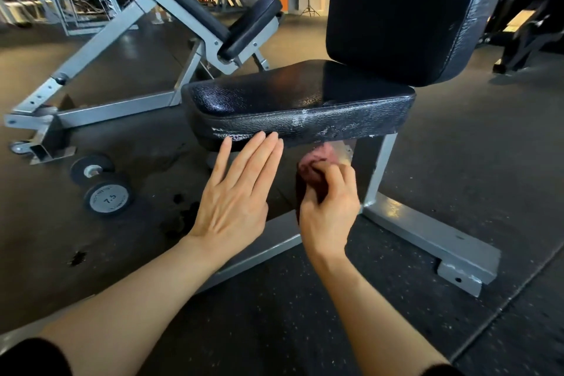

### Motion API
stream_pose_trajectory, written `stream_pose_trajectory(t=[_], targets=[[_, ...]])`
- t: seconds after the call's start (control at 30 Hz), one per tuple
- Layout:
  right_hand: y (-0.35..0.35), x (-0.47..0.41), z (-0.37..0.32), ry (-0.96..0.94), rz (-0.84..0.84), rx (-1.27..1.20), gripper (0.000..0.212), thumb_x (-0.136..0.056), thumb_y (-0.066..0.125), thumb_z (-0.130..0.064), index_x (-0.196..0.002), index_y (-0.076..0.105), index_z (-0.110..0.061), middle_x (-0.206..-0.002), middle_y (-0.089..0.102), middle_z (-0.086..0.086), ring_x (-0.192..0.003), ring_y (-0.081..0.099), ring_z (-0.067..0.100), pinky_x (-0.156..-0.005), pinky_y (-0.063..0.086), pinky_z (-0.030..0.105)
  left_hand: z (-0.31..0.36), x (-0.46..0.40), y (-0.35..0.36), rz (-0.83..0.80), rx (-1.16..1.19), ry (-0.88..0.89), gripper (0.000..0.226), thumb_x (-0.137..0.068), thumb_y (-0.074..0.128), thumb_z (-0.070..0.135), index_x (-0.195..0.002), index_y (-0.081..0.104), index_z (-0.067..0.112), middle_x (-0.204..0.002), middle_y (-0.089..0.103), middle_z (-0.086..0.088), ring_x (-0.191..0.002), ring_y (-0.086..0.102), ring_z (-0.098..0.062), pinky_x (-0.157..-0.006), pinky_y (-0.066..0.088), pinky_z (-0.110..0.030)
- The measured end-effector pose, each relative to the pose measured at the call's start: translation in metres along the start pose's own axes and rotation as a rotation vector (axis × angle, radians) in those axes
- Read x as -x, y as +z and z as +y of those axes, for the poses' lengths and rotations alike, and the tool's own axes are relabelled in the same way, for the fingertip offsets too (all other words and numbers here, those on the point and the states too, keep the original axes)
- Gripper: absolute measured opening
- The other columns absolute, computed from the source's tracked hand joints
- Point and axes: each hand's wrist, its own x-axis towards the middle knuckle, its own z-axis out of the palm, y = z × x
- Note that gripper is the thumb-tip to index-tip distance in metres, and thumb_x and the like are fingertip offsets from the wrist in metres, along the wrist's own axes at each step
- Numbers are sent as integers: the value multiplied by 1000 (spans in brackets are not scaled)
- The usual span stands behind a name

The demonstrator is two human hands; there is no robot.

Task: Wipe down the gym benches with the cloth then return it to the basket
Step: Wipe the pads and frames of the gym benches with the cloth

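Now our right hand (pixel 328 201) grips the bunched dark-red cloth (pixel 316 162) just below the black padded seat's (pixel 293 91) front edge; our flat, open left hand (pixel 235 192) touches that edge beside it.

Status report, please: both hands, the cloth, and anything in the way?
Left hand open, fingertips at the seat pad front edge. Right hand grips the red cloth, bunched just under the pad. Dumbbell on floor at left, not blocking.

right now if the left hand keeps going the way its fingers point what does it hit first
Most likely the front edge of the black seat pad: the left hand lies flat, its fingertips at that edge. Whether they already touch is unclear.
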Motion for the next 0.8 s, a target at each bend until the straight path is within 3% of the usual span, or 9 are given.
stream_pose_trajectory(t=[0.13, 0.23, 0.43, 0.5, 0.57, 0.63, 0.8], targets=[[-3, -18, -20, -17, 242, -54, 29, -84, 57, 6, -111, 63, -2, -118, 54, 15, -109, 52, 26, -95, 39, 21, -8, 5, -1, 19, -3, 14, 86, -70, 64, -1, -148, 30, 1, -156, 26, -12, -146, 19, -25, -120, 3, -50], [3, -42, -28, -33, 283, -44, 32, -85, 58, 4, -115, 64, -3, -121, 56, 17, -107, 50, 25, -94, 28, 7, -12, 8, -2, 41, -9, 13, 85, -69, 63, -3, -148, 32, 1, -155, 28, -12, -146, 19, -25, -120, 3, -49], [12, -22, -35, -271, 14, -13, 32, -78, 66, 5, -109, 67, -3, -113, 55, 18, -102, 52, 30, -92, 44, 35, -19, 7, -3, 47, -6, -3, 86, -70, 63, 0, -148, 26, -1, -155, 28, -15, -146, 19, -27, -120, 3, -50], [3, -36, -25, -243, 58, -12, 29, -79, 65, 5, -106, 67, -4, -109, 54, 15, -100, 55, 31, -90, 46, 37, -20, 8, -4, 44, -11, -14, 87, -70, 65, 1, -148, 26, -1, -154, 29, -16, -145, 20, -28, -121, 2, -49], [-5, -52, -18, -43, 215, -32, 30, -80, 62, 2, -107, 67, -7, -108, 51, 9, -99, 56, 29, -87, 43, 27, -20, 7, -7, 48, -15, -21, 87, -71, 66, 2, -148, 26, 0, -154, 29, -16, -145, 20, -28, -121, 1, -48], [-3, -54, -23, 30, 288, -26, 33, -81, 61, -1, -112, 67, -10, -111, 51, 8, -101, 55, 29, -88, 42, 28, -22, 5, -9, 69, -18, -30, 86, -72, 65, 2, -149, 26, 0, -155, 28, -15, -145, 20, -28, -121, 2, -49], [26, -15, -56, -409, 11, 71, 47, -82, 57, 3, -124, 65, -14, -128, 53, 19, -100, 45, 30, -90, 38, 32, -31, 5, -10, 102, -2, -53, 83, -72, 62, 1, -147, 26, -1, -154, 27, -15, -145, 20, -28, -121, 0, -48]])
